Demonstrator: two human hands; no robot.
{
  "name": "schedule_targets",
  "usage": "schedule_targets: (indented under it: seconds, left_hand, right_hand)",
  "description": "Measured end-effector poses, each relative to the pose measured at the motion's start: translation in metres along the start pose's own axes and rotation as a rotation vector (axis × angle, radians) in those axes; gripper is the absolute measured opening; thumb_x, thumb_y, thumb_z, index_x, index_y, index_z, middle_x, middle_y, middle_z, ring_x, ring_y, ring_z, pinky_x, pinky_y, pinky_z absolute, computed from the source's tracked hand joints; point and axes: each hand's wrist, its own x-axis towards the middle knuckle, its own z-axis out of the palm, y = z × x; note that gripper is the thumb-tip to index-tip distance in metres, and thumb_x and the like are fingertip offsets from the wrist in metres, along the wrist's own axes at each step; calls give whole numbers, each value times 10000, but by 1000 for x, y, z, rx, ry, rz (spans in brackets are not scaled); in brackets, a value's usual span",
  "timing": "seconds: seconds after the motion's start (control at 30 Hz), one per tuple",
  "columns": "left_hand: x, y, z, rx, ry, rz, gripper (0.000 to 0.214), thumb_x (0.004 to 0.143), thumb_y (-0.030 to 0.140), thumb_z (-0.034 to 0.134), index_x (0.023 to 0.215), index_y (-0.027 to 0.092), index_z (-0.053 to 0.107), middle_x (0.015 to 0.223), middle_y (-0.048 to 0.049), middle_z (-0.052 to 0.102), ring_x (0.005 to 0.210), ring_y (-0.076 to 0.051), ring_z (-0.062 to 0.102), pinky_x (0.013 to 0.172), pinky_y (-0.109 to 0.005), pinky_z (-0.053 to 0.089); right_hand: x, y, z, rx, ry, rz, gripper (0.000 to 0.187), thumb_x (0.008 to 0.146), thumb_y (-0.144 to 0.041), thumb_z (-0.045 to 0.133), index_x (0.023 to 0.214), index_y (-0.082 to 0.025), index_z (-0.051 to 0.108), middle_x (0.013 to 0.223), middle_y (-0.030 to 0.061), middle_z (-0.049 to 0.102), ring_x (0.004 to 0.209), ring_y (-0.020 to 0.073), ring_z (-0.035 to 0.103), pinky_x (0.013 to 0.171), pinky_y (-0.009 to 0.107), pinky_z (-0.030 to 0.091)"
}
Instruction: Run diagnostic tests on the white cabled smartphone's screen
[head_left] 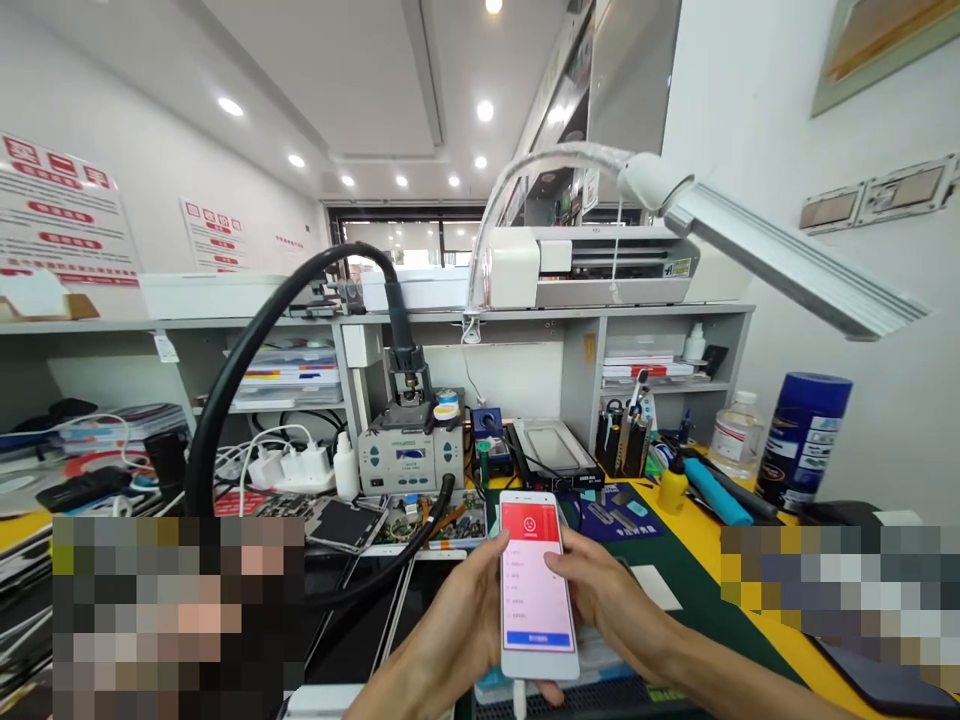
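Note:
A white smartphone (537,585) is held upright in front of me, its screen lit with a red band on top, a list below and a blue button at the bottom. My left hand (471,600) wraps its left edge, the thumb along the side. From the right, my right hand (596,580) grips the other edge, its thumb over the upper part of the screen. A white cable (520,700) is plugged into the phone's bottom end. Fingers behind the phone are mostly hidden.
Behind the phone stands a grey soldering station (411,462) with a thick black hose (225,400) arching at the left. A lamp (795,255) hangs over the right side. A blue spray can (804,440), a clear bottle (736,435) and a green mat (697,600) are at the right.

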Motion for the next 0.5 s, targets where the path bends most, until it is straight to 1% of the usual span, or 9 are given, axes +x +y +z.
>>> schedule_targets:
  seconds: [0.03,0.1,0.17,0.23,0.3,0.43,0.5]
  left_hand:
    - [0,0,0,-1,-13,3,578,958,525,320,1351,153,524,1196,-197,638,893,-340,674,576,-424,559]
    - [2,0,-1,-10,-12,-11,564,954,517,349,1351,159,527,1202,-189,642,951,-343,663,626,-424,553]
    - [3,-1,-1,-22,11,-2,558,946,510,387,1321,134,559,1190,-184,654,1026,-336,642,747,-432,533]
    - [5,0,-1,-31,21,28,549,939,493,419,1277,98,597,1159,-182,673,1078,-322,624,877,-426,482]
    - [6,0,1,-45,-9,12,522,933,476,446,1275,117,608,1159,-165,681,1119,-318,607,958,-430,424]
    - [9,1,3,-32,-8,2,482,900,449,514,1250,143,640,1138,-139,696,1126,-323,603,1005,-429,370]
    - [12,1,-1,-25,-5,11,479,874,443,553,1247,158,647,1147,-132,696,1139,-330,595,1018,-439,354]
  right_hand:
    - [0,0,0,10,-5,-7,437,866,-332,591,1275,-177,572,1082,112,709,1001,282,650,855,409,469]
    - [-1,-1,1,32,-26,-1,427,872,-347,568,1267,-186,581,1074,107,712,1007,280,648,857,403,462]
    - [-2,0,1,57,-27,-3,412,866,-358,565,1240,-189,600,1050,99,717,1011,271,646,869,386,450]
    - [-2,0,2,74,-7,-12,408,831,-372,603,1192,-181,627,1013,96,723,1004,271,648,878,379,443]
    - [-1,1,3,82,2,-14,417,792,-379,640,1155,-174,644,977,93,725,958,272,657,862,376,446]
    - [4,3,1,90,12,-25,443,764,-413,653,1151,-198,644,930,73,719,876,258,658,791,354,454]
    - [7,4,-2,77,-1,22,494,686,-451,713,1109,-201,662,866,63,714,802,250,655,755,343,456]
